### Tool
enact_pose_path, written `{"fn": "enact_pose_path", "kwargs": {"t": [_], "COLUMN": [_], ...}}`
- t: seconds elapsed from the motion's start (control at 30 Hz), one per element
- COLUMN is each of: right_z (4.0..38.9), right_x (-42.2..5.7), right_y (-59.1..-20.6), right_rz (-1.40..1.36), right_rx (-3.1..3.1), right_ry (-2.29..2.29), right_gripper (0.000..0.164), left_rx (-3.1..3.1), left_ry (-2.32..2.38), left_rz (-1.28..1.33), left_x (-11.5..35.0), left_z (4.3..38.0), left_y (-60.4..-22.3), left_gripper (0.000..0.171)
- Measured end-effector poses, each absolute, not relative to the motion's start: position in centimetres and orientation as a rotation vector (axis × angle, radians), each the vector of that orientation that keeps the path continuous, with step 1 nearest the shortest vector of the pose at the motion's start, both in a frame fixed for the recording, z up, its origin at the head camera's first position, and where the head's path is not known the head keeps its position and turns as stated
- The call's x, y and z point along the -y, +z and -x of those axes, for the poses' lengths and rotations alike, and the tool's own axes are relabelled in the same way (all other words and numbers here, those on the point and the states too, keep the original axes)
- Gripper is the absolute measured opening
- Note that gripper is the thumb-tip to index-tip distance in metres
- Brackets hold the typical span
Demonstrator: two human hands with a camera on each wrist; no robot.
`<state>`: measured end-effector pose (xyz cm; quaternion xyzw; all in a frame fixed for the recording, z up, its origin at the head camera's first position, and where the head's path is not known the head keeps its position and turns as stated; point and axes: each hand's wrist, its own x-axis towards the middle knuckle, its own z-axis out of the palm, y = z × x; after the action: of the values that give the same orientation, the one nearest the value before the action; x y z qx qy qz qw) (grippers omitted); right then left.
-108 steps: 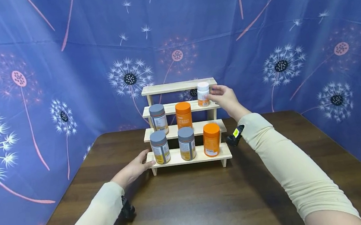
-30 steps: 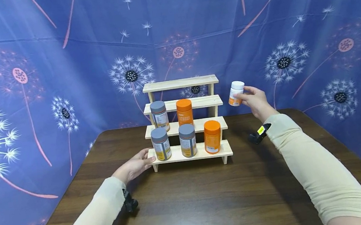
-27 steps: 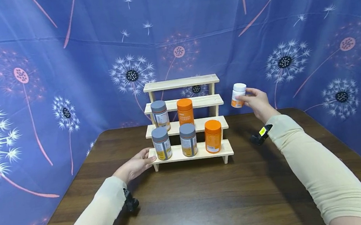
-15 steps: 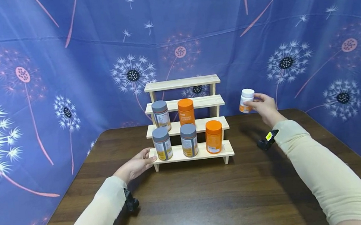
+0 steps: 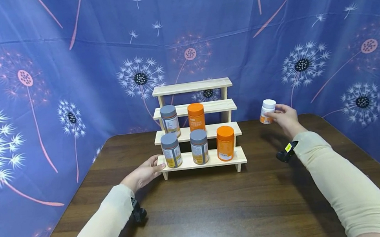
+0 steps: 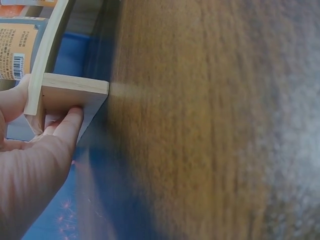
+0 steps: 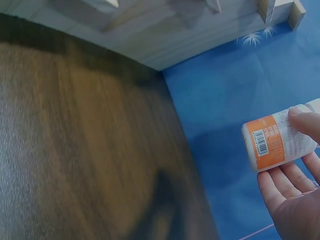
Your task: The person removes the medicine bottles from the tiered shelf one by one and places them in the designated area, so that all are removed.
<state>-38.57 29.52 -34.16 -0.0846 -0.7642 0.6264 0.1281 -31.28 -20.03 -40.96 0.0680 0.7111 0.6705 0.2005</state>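
My right hand [image 5: 288, 119] pinches a small white pill bottle [image 5: 267, 113] with an orange label in mid-air, right of a four-step wooden display stand [image 5: 217, 106]. In the right wrist view, the thumb lies on one side of the pill bottle [image 7: 280, 137] and the fingers on the other. My left hand [image 5: 143, 174] grips the left end of the stand's lowest step. The left wrist view has the thumb on the board's upper face and fingers against the stand's leg [image 6: 75, 89] below. The lowest step bears two grey-lidded jars [image 5: 171, 151] and an orange jar [image 5: 226, 143].
Another grey-lidded jar [image 5: 170, 121] and an orange jar [image 5: 196, 118] stand on the second step. Beneath everything is a brown wooden table [image 5: 201, 212]. A blue dandelion-print cloth [image 5: 99, 74] hangs behind and along both sides.
The right hand has taken the pill bottle off the third step and carried it right. Over the last second it has moved further right and lower. The left hand keeps holding the stand.
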Motion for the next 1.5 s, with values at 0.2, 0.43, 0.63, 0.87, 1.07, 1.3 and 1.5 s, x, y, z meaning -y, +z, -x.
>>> {"fn": "enact_pose_path", "kwargs": {"t": [0.2,0.43,0.63,0.87,1.07,1.3,1.5], "right_z": [38.3,38.2,38.2,38.3,38.3,38.5,38.8], "right_x": [-30.3,-31.0,-31.6,-32.1,-32.4,-33.2,-33.6], "right_y": [-35.1,-36.3,-37.3,-37.9,-38.6,-39.4,-39.3], "right_rz": [0.269,0.310,0.351,0.326,0.390,0.458,0.455], "right_rx": [2.245,2.241,2.249,2.248,2.252,2.311,2.301], "right_ry": [1.802,1.807,1.771,1.771,1.802,1.741,1.728], "right_gripper": [0.070,0.071,0.069,0.069,0.072,0.071,0.071], "left_rx": [-1.973,-1.972,-1.986,-2.036,-2.052,-2.046,-2.059], "left_ry": [1.880,1.897,1.890,1.861,1.833,1.818,1.808], "left_rz": [-0.194,-0.216,-0.217,-0.191,-0.171,-0.162,-0.160], "left_x": [20.0,19.9,19.7,19.8,20.0,19.9,20.0], "left_z": [31.2,31.0,31.0,31.1,31.2,31.3,31.5], "left_y": [-41.0,-41.0,-40.9,-41.0,-41.0,-40.9,-40.9], "left_gripper": [0.065,0.062,0.060,0.059,0.062,0.065,0.065]}}
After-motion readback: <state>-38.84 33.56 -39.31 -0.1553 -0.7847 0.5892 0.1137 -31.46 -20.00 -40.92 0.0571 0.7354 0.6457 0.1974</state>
